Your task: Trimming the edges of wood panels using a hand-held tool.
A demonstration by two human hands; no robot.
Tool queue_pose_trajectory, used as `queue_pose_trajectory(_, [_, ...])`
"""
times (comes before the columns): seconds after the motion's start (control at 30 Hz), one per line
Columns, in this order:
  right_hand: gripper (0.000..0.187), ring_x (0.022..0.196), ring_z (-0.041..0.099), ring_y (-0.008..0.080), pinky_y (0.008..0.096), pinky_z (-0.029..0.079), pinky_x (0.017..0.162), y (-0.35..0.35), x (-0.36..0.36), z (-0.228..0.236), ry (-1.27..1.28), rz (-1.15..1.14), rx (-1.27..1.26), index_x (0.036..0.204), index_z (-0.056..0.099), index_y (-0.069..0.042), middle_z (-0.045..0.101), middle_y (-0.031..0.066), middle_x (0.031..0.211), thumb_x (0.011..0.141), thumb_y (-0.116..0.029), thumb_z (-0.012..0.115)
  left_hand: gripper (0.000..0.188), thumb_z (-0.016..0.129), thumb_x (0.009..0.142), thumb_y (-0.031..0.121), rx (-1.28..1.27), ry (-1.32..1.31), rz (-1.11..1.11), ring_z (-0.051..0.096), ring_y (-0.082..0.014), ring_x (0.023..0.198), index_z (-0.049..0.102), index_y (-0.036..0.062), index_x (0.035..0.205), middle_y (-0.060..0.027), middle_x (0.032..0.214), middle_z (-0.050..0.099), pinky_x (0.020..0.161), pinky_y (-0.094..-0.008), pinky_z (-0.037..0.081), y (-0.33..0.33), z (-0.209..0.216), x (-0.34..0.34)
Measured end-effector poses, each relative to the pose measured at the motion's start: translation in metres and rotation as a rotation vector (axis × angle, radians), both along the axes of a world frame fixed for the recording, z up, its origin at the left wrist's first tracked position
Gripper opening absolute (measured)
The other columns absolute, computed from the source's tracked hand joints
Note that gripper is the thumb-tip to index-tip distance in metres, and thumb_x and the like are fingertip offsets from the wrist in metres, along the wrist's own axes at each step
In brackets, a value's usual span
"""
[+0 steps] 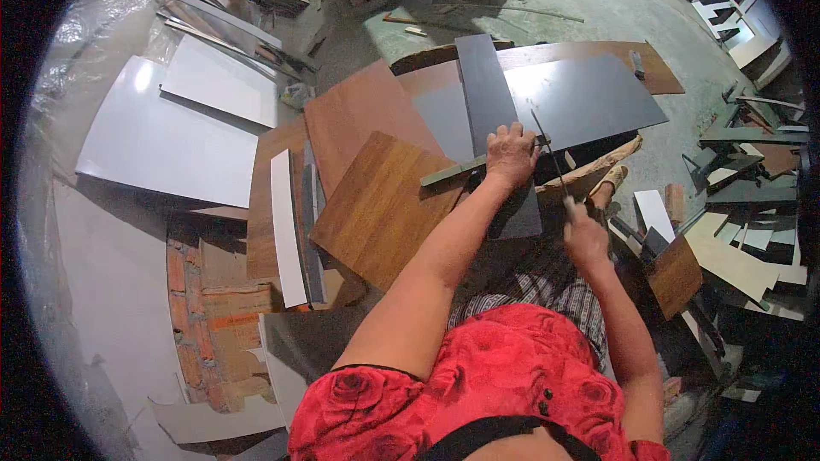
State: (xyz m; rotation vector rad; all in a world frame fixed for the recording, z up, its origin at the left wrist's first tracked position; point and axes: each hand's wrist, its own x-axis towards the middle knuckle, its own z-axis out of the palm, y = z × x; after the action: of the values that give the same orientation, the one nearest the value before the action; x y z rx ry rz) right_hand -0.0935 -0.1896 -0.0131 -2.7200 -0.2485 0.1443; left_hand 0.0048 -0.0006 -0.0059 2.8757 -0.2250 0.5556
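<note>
My left hand (511, 158) presses down on a narrow strip of board (453, 173), its fingers curled over it. That strip lies crosswise over a long dark grey board (489, 90). Just right of those fingers, my right hand (587, 239) is closed round the handle of a hand saw (549, 147). The thin blade points away from me, beside the strip's right end. Whether the teeth touch the strip I cannot tell. Below the strip on the left lies a brown wood-grain panel (389, 213).
A glossy grey panel (585, 94) and a reddish-brown panel (367, 111) lie around the work spot. White panels (162, 137) rest at the left, by a brick edge (190, 316). Offcuts (743, 248) pile up at the right. My sandalled foot (611, 183) is near the saw.
</note>
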Motion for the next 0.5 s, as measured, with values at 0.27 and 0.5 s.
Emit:
queue_pose_trajectory(0.27, [0.019, 0.072, 0.060, 0.0411, 0.0511, 0.045, 0.067, 0.005, 0.010, 0.023, 0.045, -0.044, -0.038, 0.096, 0.044, -0.004, 0.061, 0.0247, 0.079, 0.080, -0.015, 0.047, 0.024, 0.059, 0.078, 0.035, -0.001, 0.023, -0.007, 0.051, -0.0266, 0.088, 0.061, 0.0136, 0.089, -0.0083, 0.092, 0.051, 0.070, -0.0411, 0.041, 0.003, 0.000, 0.002])
queue_pose_trajectory(0.5, [0.021, 0.077, 0.060, 0.0404, 0.0511, 0.046, 0.069, 0.029, 0.055, 0.011, -0.034, -0.025, -0.033, 0.097, 0.046, -0.005, 0.061, 0.0244, 0.081, 0.081, -0.017, 0.048, 0.024, 0.059, 0.077, 0.034, -0.018, 0.030, -0.017, 0.051, -0.0268, 0.089, 0.059, 0.0126, 0.088, -0.0083, 0.093, 0.052, 0.071, -0.0415, 0.041, -0.003, 0.002, 0.002])
